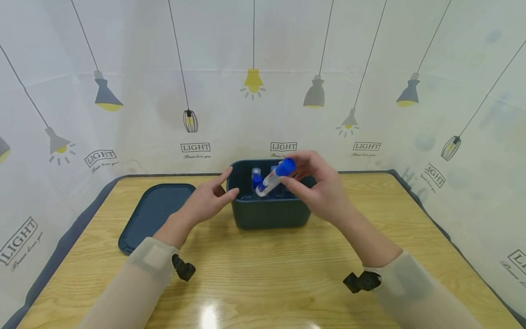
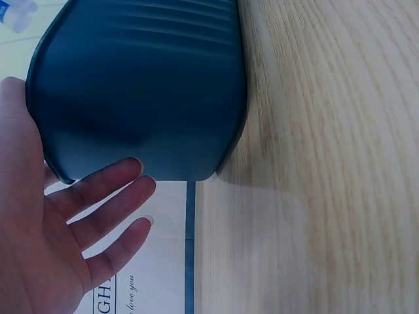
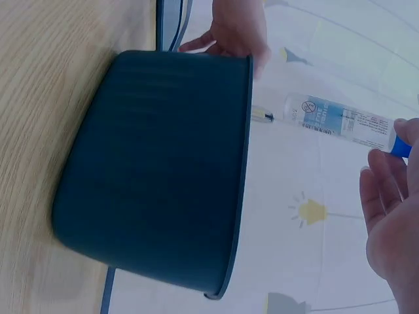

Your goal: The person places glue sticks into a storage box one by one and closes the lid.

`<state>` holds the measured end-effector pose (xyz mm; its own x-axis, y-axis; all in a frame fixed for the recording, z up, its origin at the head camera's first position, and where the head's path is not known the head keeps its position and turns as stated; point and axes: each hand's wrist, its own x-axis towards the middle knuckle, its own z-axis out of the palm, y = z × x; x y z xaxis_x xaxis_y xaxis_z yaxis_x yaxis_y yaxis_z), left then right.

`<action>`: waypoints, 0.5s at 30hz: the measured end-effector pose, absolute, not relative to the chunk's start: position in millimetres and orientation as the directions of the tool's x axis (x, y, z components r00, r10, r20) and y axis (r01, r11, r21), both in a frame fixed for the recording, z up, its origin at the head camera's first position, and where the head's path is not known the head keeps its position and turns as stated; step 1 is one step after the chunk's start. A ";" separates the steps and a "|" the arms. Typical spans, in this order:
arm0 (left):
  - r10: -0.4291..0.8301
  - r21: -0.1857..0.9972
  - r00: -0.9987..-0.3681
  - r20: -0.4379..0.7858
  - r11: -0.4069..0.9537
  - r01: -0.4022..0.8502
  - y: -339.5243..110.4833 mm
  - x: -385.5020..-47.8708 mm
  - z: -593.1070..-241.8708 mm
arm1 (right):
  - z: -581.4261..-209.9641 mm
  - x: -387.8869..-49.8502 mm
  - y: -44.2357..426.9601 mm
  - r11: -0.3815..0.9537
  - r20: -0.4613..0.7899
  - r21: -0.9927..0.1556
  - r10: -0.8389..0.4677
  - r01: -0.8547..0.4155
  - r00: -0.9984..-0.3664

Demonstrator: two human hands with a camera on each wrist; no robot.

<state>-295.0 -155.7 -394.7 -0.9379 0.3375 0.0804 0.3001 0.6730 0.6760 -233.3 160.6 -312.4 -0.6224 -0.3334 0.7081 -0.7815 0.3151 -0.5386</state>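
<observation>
My right hand (image 1: 324, 189) pinches a clear glue stick (image 1: 270, 182) by its blue cap, tilted above the dark green bin (image 1: 271, 214). In the right wrist view the tube's printed label (image 3: 334, 118) shows, and the fingers of my right hand (image 3: 402, 203) meet at the cap end. Inside the bin stands another clear, blue-capped tube (image 1: 256, 176); more blue pieces are partly hidden behind the held one. At the bin's left end, my left hand (image 1: 207, 198) touches the rim with thumb and forefinger. The left wrist view shows its other fingers (image 2: 108, 216) loosely extended beside the bin's wall.
A dark blue-green lid (image 1: 158, 212) lies flat on the wooden table (image 1: 255, 274), left of the bin. Behind the table hangs a white cloth (image 1: 222, 50) printed with lamps, close to the bin's back.
</observation>
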 end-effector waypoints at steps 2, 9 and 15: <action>0.337 0.676 -0.938 0.078 0.674 0.297 -155.9 -295.1 -394.7 | -311.9 -237.4 164.1 0.334 0.703 -0.552 -0.305 -0.764 -0.642; 0.333 0.682 -0.940 0.071 0.671 0.289 -156.2 -295.4 -395.8 | -316.7 -250.5 174.8 0.401 0.652 -0.602 -0.251 -0.690 -0.715; 0.333 0.680 -0.939 0.082 0.671 0.297 -156.0 -295.9 -397.1 | -326.1 -264.7 182.4 0.443 0.626 -0.608 -0.243 -0.659 -0.741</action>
